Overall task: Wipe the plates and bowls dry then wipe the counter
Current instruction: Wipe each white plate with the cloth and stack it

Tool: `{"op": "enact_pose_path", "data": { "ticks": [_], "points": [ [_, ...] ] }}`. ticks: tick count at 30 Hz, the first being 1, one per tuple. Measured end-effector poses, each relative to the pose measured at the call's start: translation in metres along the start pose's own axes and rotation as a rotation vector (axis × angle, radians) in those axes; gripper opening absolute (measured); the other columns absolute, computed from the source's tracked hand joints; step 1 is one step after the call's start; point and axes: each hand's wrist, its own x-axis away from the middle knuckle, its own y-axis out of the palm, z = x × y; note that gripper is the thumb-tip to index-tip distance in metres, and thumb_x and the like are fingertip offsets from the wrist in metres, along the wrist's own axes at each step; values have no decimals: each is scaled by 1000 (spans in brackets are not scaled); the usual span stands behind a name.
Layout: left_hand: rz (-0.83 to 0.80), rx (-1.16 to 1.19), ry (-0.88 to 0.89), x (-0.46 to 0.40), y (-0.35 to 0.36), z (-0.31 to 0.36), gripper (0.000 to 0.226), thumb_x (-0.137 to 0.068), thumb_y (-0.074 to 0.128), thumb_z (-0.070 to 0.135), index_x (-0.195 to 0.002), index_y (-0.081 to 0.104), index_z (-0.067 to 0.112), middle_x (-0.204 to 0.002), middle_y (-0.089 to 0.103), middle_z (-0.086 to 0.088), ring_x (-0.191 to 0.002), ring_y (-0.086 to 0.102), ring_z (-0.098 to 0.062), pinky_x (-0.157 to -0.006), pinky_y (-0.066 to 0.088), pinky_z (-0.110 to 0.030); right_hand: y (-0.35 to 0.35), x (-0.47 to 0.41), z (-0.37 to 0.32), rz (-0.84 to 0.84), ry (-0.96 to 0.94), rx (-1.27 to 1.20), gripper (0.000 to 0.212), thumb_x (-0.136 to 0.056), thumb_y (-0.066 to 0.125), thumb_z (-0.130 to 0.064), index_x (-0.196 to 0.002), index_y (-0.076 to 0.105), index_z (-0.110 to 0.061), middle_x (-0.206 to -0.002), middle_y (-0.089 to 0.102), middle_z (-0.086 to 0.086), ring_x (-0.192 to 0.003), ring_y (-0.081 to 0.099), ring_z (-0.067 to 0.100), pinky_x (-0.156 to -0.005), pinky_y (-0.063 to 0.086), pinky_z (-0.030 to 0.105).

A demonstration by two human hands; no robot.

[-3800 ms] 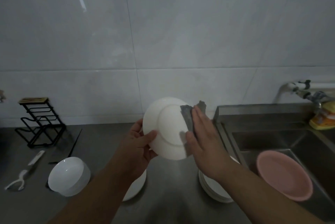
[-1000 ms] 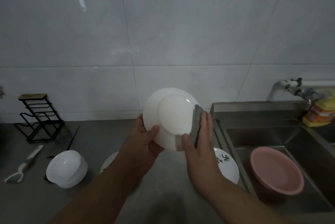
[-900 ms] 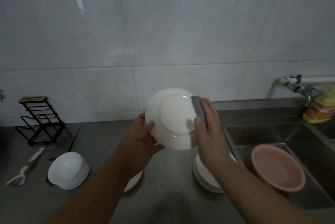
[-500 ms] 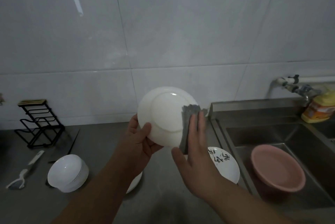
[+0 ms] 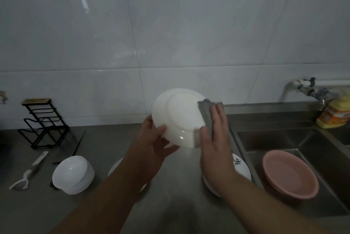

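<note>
My left hand [image 5: 155, 139] grips the lower left rim of a white plate [image 5: 178, 116], held up on edge with its underside facing me. My right hand [image 5: 216, 139] presses a grey cloth [image 5: 205, 112] flat against the plate's right side. Below my right wrist a stack of white plates [image 5: 241, 169] with dark writing rests on the steel counter [image 5: 94, 148]. Another white plate [image 5: 114, 168] lies partly hidden under my left forearm. A stack of white bowls [image 5: 73, 174] stands at the left.
A pink basin [image 5: 289, 173] sits in the steel sink [image 5: 274, 139] at the right, under a tap [image 5: 306, 89] with a yellow bottle [image 5: 335, 114] beside it. A black wire rack [image 5: 41, 121], a knife [image 5: 79, 142] and a white peeler [image 5: 28, 171] occupy the left counter.
My right hand has slid the cloth up the plate's right side from its lower edge. The plate has tilted slightly in my left hand.
</note>
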Motion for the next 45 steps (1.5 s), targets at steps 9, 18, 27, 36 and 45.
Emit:
{"op": "enact_pose_path", "data": {
  "ticks": [9, 18, 27, 36, 45],
  "points": [
    [41, 122, 21, -5, -3, -4, 46, -87, 55, 14, -132, 55, 25, -130, 69, -8, -106, 73, -34, -69, 62, -51, -9, -17, 11, -273, -95, 313, 92, -94, 21, -80, -166, 6, -24, -172, -4, -12, -158, -6, 6, -129, 7, 37],
    [178, 151, 41, -11, -6, -22, 41, -103, 45, 3, -138, 51, 24, -134, 66, -13, -112, 69, -39, -71, 62, -51, 13, 13, 25, -327, -100, 436, 82, -100, 23, -65, -165, -4, -23, -170, -19, -12, -157, -20, 17, -128, 9, 53],
    [157, -28, -6, -4, -5, -32, 38, -100, 56, 8, -137, 52, 14, -125, 66, -24, -99, 73, -27, -74, 63, -40, 23, 39, 26, -409, -271, 588, 76, -104, 22, -63, -166, 6, -22, -173, -10, -2, -158, -17, 25, -127, 3, 49],
    [-29, -63, -314, -10, -30, -58, 50, -89, 59, 19, -138, 55, 23, -135, 66, -12, -117, 67, -40, -91, 55, -64, -49, 3, 59, -26, 401, 229, 30, -105, 44, -50, -126, 60, -34, -115, 64, -18, -107, 59, 6, -87, 48, 28],
    [137, -471, -478, -29, -36, -110, 27, -102, 60, 27, -123, 65, 12, -114, 75, -12, -100, 74, -33, -73, 63, -43, -126, 51, 111, -293, 796, 223, 56, -95, 53, -64, -90, 72, -11, -77, 75, 13, -69, 70, 33, -67, 53, 41]
  ]
}}
